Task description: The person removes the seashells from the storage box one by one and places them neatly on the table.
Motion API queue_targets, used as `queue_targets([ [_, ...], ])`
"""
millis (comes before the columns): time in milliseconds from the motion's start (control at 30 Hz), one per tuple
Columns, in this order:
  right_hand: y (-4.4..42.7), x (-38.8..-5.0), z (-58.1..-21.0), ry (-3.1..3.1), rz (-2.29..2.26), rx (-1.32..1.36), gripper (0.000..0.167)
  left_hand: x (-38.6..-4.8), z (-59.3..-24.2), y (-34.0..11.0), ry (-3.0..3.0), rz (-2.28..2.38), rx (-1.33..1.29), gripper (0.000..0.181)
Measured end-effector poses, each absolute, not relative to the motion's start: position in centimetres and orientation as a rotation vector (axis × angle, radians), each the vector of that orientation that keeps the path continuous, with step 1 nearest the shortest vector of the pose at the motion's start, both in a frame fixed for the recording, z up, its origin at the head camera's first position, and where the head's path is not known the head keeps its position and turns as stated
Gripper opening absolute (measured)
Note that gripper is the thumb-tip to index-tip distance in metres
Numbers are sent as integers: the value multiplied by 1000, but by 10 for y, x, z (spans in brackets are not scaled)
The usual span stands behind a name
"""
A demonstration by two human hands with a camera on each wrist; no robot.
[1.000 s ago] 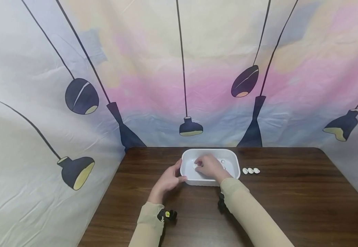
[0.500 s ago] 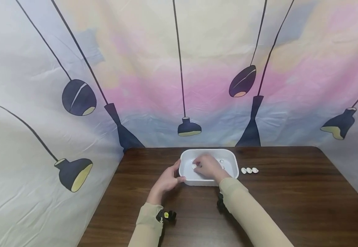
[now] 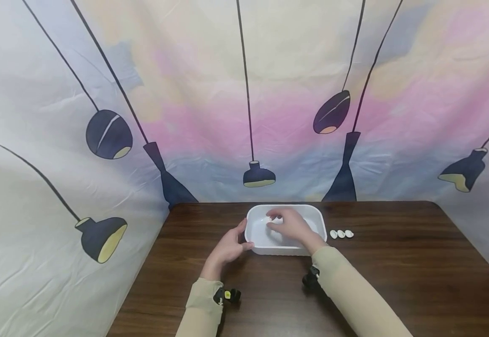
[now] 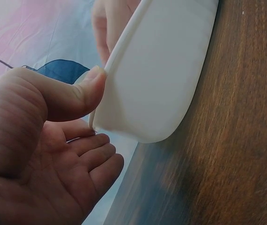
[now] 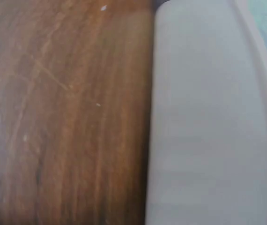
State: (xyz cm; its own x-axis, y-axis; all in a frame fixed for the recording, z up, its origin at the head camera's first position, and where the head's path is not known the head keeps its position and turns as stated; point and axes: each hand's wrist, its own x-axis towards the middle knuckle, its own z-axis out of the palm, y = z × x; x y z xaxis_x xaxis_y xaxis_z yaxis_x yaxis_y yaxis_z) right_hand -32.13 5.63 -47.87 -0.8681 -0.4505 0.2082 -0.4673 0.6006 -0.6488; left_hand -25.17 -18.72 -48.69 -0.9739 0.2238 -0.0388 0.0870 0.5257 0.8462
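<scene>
My left hand (image 3: pixel 228 245) grips the left end of a white basin (image 3: pixel 249 234); in the left wrist view, the thumb of that hand (image 4: pixel 54 126) presses the rim of the basin (image 4: pixel 157 79) while the other fingers lie below it. Over the basin's interior is my right hand (image 3: pixel 289 225), thumb and fingers curved around a small white piece (image 3: pixel 271 218), only partly visible between the fingertips. The right wrist view shows the basin's outer wall (image 5: pixel 208 117), with the holding fingers out of sight. Three small white pieces (image 3: pixel 341 234) lie in a row right of the basin.
The brown wooden table (image 3: pixel 396 271) carries the basin near its back edge. Behind it hangs a cloth (image 3: pixel 210 93) printed with dark lamps. Black wrist cameras sit under both sleeves.
My right hand has shifted slightly right and its fingers look more spread. The white piece below its fingertips has left its earlier spot. My left hand keeps its grip on the rim.
</scene>
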Motion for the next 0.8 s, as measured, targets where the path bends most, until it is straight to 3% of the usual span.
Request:
queue_targets([
  [800, 186, -285, -478, -2587, 1483, 333, 39, -251, -487, -186, 2599, 1469, 269, 84],
])
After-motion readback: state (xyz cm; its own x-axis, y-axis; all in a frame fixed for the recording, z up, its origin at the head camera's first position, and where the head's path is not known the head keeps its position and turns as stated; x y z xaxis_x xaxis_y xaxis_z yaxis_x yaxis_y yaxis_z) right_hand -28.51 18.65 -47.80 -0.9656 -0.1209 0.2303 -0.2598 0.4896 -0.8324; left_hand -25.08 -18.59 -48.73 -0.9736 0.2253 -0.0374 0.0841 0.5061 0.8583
